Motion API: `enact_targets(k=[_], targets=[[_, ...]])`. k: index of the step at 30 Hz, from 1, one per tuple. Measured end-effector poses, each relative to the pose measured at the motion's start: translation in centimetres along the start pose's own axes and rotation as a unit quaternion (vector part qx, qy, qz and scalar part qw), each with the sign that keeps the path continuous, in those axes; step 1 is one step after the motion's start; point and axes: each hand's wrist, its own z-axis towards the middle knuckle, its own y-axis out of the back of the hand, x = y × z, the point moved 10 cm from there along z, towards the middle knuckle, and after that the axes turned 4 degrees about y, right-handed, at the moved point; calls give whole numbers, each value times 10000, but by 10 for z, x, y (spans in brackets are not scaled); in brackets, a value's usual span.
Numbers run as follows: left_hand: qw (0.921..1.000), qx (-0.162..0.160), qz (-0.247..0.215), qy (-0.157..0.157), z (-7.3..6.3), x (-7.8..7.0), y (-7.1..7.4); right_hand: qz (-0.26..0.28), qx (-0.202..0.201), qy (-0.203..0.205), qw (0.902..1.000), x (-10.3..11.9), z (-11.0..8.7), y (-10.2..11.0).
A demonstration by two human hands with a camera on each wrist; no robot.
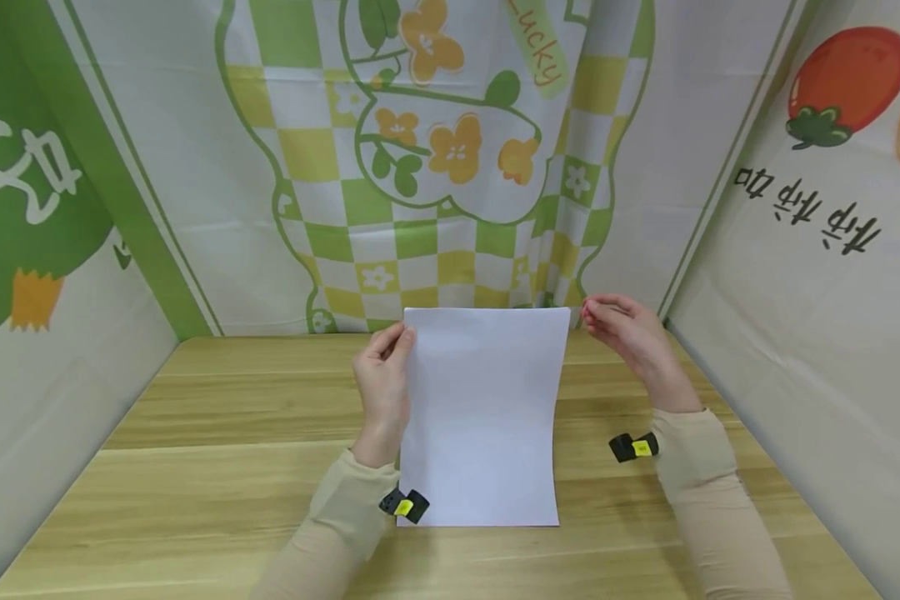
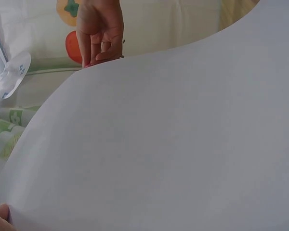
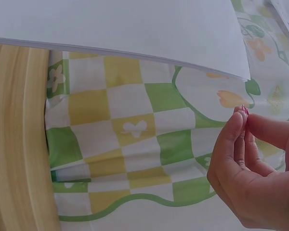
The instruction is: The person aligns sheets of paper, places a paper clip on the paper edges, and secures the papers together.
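Observation:
Upright above the table, a stack of white paper sheets (image 1: 483,417) is held at its upper left edge between the thumb and fingers of my left hand (image 1: 384,387). In the left wrist view the paper (image 2: 164,139) bows and fills most of the picture, with only a left fingertip showing at the lower left corner. My right hand (image 1: 630,333) is just beyond the upper right corner, apart from the paper. Its thumb and fingertips pinch a small pink paper clip (image 3: 245,111), mostly hidden by the fingers. Layered edges of the sheets (image 3: 135,29) show in the right wrist view.
The wooden table (image 1: 217,467) lies beneath both hands. A checked, flowered curtain (image 1: 450,208) hangs right behind the paper, and printed cloth walls (image 1: 795,292) enclose the left and right sides. Each wrist wears a black strap device (image 1: 633,447).

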Motion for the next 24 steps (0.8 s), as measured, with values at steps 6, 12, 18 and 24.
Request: enact_targets(k=[6, 12, 18, 24], targets=[[10000, -32, -9, 46, 0, 2, 1, 49, -20, 99, 9999, 8, -2, -3], [10000, -42, 2, 72, 0, 2, 0, -59, -70, 158, 9998, 15, -5, -5], [9999, -29, 60, 108, -1, 2, -2, -124, -88, 369, 9992, 24, -7, -7], [9999, -40, 45, 114, -1, 3, -2, -128, -68, 517, 9986, 31, -9, -12]])
